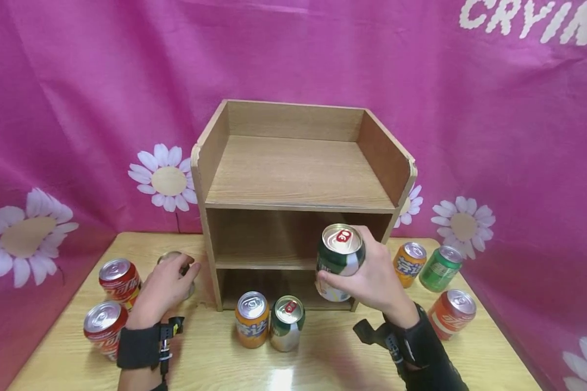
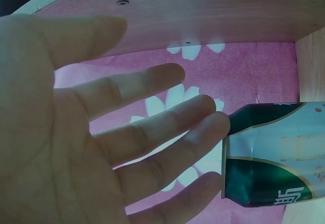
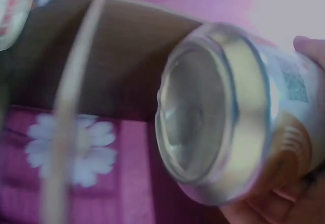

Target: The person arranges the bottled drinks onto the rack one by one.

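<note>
My right hand [image 1: 379, 274] grips a dark green and white can [image 1: 339, 266] off the table, in front of the wooden shelf's [image 1: 298, 174] lower compartments. In the right wrist view the silver bottom of that can [image 3: 198, 117] faces the camera. Over at the shelf's left side, my left hand [image 1: 163, 288] is beside another green and white can [image 2: 274, 153], mostly hidden by it in the head view. The left wrist view shows its fingers [image 2: 152, 127] spread, with the tips at the can's end; whether they touch it I cannot tell.
An orange can [image 1: 251, 320] and a green-white can [image 1: 287, 323] stand before the shelf. Two red cans [image 1: 119, 279] are at left. On the right stand an orange can [image 1: 409, 264], a green can [image 1: 441, 269] and a red-orange can [image 1: 451, 314]. A pink cloth [image 1: 293, 49] hangs behind.
</note>
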Motion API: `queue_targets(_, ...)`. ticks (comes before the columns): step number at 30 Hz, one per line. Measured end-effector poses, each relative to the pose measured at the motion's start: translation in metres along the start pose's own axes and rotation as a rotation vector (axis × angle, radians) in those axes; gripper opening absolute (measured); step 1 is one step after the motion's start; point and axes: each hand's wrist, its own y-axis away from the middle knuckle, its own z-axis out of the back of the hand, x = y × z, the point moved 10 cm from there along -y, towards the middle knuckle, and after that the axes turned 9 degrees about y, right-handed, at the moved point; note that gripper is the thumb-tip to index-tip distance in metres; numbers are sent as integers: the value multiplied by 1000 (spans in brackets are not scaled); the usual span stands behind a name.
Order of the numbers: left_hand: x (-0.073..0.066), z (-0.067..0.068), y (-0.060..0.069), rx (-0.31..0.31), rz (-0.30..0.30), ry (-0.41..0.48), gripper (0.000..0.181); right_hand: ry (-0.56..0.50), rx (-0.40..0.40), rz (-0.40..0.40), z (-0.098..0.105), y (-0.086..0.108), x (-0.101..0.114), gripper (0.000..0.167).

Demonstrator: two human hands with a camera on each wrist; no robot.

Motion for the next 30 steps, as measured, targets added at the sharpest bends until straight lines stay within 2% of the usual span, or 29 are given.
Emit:
queue_targets(6,4,5,3,-2,13,-9,32,24,-117,9,23,-28,27,70)
queue_targets(14,1,5,0,-8,-7,-8,29,-18,-198,1,42,-63,44,67)
queue_targets(22,2,0,1,9,15,-15,30,-86,-221,-82,43,-75,41,65)
queue_targets(30,-1,1,-1,6,19,-17,31,-73,-242,-92,46,-94,49,66)
